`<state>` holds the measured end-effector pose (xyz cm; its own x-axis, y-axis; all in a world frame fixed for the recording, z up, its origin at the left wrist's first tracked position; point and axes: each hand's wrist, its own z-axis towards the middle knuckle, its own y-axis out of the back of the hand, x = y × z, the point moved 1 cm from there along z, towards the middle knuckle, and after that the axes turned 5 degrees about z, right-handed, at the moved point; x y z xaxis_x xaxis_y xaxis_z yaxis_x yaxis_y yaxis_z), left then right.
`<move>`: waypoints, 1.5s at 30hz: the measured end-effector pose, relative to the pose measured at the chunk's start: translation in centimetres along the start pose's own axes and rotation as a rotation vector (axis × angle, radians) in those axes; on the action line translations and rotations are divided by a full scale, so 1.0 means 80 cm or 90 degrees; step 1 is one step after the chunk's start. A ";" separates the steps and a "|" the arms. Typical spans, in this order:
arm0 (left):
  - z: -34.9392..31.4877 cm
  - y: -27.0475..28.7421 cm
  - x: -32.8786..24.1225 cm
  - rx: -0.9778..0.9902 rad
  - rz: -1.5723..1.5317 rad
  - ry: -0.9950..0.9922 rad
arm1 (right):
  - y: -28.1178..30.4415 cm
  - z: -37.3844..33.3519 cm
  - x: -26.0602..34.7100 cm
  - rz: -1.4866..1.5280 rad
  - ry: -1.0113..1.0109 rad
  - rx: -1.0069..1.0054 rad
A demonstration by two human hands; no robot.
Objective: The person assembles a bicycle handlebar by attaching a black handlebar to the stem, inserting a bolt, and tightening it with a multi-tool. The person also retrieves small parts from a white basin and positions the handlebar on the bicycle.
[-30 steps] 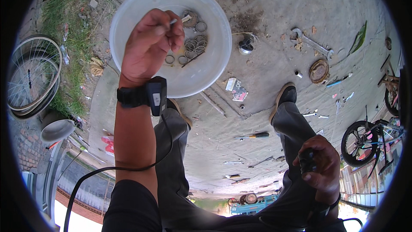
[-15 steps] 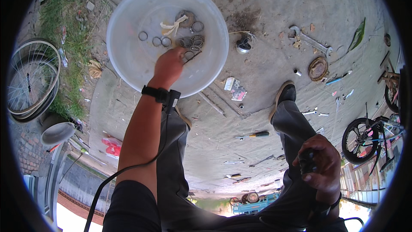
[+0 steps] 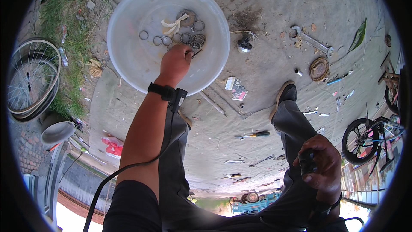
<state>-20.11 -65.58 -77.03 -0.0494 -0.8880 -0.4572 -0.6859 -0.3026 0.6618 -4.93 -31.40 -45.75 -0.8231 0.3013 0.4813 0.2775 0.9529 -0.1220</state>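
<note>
My left hand [image 3: 175,64] reaches into a wide whitish plastic basin [image 3: 124,66], its fingers pinched around a thin dark rod [image 3: 197,53]. Just beyond the fingers lies a cluster of metal rings [image 3: 198,41]. Several single rings, such as a ring [image 3: 143,35] at the left, stretch in a rough row across the basin's bottom. Behind them are a crumpled pale strip [image 3: 173,25] and a brownish round piece [image 3: 187,17]. Over my knee, my right hand [image 3: 327,163] is closed around a dark rounded object [image 3: 307,161] whose kind I cannot make out.
Right of the basin, a dark-and-silver part [image 3: 244,44], a large wrench [image 3: 313,42] and a rusty round piece [image 3: 319,69] lie on the concrete. A screwdriver [image 3: 257,134] lies between my legs. Bicycle wheels [image 3: 32,77] stand at left, a small-wheeled bike [image 3: 362,141] at right.
My left hand has moved slightly right within the basin, still holding the rod. More rings now show separately in the row beside the cluster. My right hand stays as it was.
</note>
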 end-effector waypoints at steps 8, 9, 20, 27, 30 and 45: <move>-0.003 -0.003 0.003 -0.038 0.047 0.070 | -0.001 -0.001 0.009 0.040 -0.012 -0.001; -0.003 -0.001 0.007 -0.048 0.062 0.075 | -0.002 0.000 0.010 0.041 -0.015 0.000; 0.007 -0.003 0.015 -0.140 0.067 0.075 | -0.002 0.003 0.013 0.043 -0.026 -0.004; 0.010 -0.013 0.002 -0.163 0.097 0.117 | 0.000 0.004 0.014 0.051 -0.022 -0.009; 0.008 -0.018 -0.001 -0.197 0.125 0.109 | 0.001 0.004 0.014 0.050 -0.019 -0.007; -0.007 0.008 0.014 0.016 -0.726 0.231 | 0.007 0.003 0.013 0.033 -0.003 0.013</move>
<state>-20.19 -66.98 -76.78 0.8019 -0.1591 -0.5759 -0.2149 -0.9762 -0.0295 -5.71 -30.56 -45.54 -0.8105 0.3506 0.4692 0.3102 0.9364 -0.1640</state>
